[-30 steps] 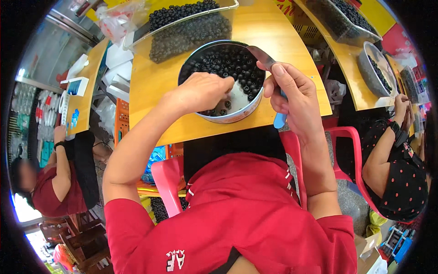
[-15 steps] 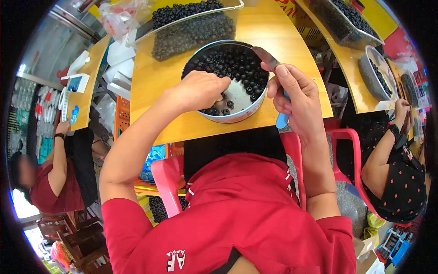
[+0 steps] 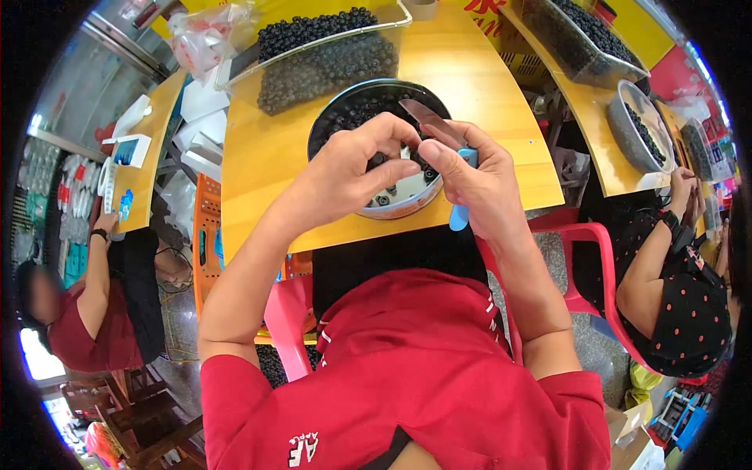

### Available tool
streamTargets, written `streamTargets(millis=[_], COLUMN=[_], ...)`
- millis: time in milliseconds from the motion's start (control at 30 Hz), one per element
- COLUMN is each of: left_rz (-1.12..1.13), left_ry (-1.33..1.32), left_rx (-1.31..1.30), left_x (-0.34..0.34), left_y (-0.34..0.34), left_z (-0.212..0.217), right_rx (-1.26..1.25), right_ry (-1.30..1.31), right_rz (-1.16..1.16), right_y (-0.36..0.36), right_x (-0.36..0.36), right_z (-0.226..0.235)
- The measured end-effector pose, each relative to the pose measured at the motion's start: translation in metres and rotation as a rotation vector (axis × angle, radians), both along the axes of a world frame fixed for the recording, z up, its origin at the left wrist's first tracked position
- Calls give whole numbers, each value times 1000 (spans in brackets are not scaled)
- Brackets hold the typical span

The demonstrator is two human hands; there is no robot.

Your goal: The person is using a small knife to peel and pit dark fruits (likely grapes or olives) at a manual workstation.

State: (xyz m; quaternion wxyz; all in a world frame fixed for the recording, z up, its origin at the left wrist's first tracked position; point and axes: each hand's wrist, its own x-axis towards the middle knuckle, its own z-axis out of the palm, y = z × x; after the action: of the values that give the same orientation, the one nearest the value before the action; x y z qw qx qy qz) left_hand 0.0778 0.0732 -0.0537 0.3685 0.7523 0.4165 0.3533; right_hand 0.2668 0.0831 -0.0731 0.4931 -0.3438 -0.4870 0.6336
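Moved left hand (image 3: pixel 345 176) to right hand (image 3: pixel 489 184) near table's (image 3: pixel 470 63) front edge; cannot tell left pinch; keep right fingers clasping knife (image 3: pixel 435 125).

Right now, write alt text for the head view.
A person's right hand grips a blue-handled metal knife close to the curled left hand, over a round, pale-sided bowl of small black pieces. The bowl sits on a yellow wooden table, near a clear rectangular plastic tub holding more.

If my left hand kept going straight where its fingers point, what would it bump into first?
Your left hand points rightward, so probably your right hand, thumb first, where it grips the blue-handled knife. Depth is unclear from this view, though.
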Motion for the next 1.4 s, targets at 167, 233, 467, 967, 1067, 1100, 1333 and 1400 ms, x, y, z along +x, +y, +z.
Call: streamTargets(millis=[167, 233, 467, 967, 1067, 1100, 1333, 1400], left_rz=[62, 92, 123, 171, 154, 161, 144, 114], left_ry=[14, -54, -463, -559, -435, -355, -526, -695], left_rx=[18, 36, -42, -132, -20, 34, -58, -308], left_x=[0, 2, 14, 22, 22, 22, 20, 19], left_y=[-6, -8, -13, -17, -16, -15, -19, -20], left_z=[1, -5, -17, -24, -23, -22, -20, -20], right_rx=[-101, -155, -196, -220, -191, -175, -181, -165], right_ry=[91, 200, 338, 288, 251, 226, 267, 273], right_rz=[108, 155, 195, 142, 126, 136, 174, 168], right_y=[0, 0, 0, 2, 2, 3, 2, 2], right_x=[3, 3, -2, -4, -2, -2, 0, 0], right_z=[0, -2, -8, -8, -6, -6, -2, -2])
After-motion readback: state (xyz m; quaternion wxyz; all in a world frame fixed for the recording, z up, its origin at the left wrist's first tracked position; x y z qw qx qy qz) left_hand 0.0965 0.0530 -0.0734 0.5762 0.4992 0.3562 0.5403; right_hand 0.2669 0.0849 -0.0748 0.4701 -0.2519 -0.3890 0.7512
